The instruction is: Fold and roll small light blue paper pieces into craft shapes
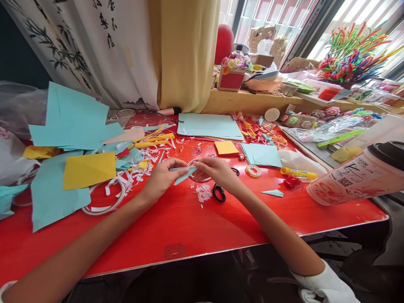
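Note:
Over the middle of the red table, a small folded piece of light blue paper (184, 175) is pinched between both hands. My left hand (166, 177) grips its left part, thumb on top. The fingertips of my right hand (215, 168) close on its far right corner. Behind the paper lies a ring of tape (202, 179), partly covered by my hands. Black-handled scissors (219, 192) rest by my right wrist, their blades hidden. White paper scraps (203, 193) are heaped just in front of the hands.
Blue sheets (59, 185), a yellow sheet (89, 170) and a tape roll (118, 198) crowd the left. Square blue papers (262, 155), a yellow glue stick (298, 173) and a folded blue piece (273, 192) lie right. A large drink cup (356, 176) stands near the right edge.

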`<state>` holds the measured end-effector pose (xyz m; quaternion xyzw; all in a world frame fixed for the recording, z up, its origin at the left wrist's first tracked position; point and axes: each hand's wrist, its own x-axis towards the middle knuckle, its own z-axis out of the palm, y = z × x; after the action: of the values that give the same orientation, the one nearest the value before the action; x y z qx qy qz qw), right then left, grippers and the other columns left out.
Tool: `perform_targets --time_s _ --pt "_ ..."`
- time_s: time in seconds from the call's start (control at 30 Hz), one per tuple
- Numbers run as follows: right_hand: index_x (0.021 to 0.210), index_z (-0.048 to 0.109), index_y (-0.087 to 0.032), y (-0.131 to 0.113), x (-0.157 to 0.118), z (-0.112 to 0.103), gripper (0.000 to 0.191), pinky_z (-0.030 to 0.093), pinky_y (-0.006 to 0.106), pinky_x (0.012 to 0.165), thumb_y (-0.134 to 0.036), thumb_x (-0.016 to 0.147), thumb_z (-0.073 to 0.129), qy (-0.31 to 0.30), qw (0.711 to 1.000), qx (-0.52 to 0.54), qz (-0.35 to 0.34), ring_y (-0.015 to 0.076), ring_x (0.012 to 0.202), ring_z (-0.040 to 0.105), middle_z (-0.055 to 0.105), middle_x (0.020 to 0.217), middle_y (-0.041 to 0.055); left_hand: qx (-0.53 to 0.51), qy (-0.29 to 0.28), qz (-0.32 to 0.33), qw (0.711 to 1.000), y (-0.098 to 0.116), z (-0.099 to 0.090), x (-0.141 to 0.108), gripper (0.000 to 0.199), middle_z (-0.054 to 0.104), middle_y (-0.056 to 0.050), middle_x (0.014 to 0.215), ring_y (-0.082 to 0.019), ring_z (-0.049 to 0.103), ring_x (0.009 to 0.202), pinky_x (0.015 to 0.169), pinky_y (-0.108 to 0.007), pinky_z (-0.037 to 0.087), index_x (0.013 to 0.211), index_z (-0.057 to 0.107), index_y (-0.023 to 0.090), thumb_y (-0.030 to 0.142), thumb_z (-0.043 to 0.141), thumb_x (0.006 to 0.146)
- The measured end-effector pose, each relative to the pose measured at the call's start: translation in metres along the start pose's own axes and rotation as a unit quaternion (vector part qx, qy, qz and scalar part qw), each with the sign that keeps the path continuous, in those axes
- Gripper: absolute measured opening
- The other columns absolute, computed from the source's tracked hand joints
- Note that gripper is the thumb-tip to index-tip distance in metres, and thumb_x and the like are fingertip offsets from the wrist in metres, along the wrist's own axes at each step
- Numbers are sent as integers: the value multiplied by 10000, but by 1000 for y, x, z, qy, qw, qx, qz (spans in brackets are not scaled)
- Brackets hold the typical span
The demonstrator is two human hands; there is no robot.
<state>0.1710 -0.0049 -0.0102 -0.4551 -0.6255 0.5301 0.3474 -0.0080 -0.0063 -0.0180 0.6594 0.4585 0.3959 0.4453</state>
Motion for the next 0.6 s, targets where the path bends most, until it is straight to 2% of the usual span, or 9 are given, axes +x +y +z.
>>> perform_targets --time_s 0.2,0.3,0.43,0.6 --pt "795 595 -131 3 2 -1 193 547 281 650 -323 775 583 -38 998 41 12 139 637 662 672 703 49 15 -4 12 1000 0 0 0 267 638 -31 867 -168 567 824 751 -271 433 852 623 177 403 605 712" --pt "790 586 -139 2 1 0 175 546 271 635 -313 781 571 -11 999 32 10 133 621 657 664 671 38 14 -5 6 1000 1 0 -1 298 627 -34 896 -159 563 797 713 -262 435 887 610 175 420 592 718" --pt "805 589 -143 0 -1 0 201 547 270 639 -340 784 561 23 999 15 -20 135 636 655 663 708 42 7 -32 -7 999 2 -1 -2 332 590 -6 768 -123 536 649 617 -246 426 945 567 168 407 599 716" --pt "809 603 -139 0 -2 0 257 534 259 640 -391 785 555 -37 999 -11 -31 128 646 644 661 713 42 11 -40 -5 999 3 0 -3 288 576 1 733 -126 533 646 605 -244 422 924 560 176 363 605 709"
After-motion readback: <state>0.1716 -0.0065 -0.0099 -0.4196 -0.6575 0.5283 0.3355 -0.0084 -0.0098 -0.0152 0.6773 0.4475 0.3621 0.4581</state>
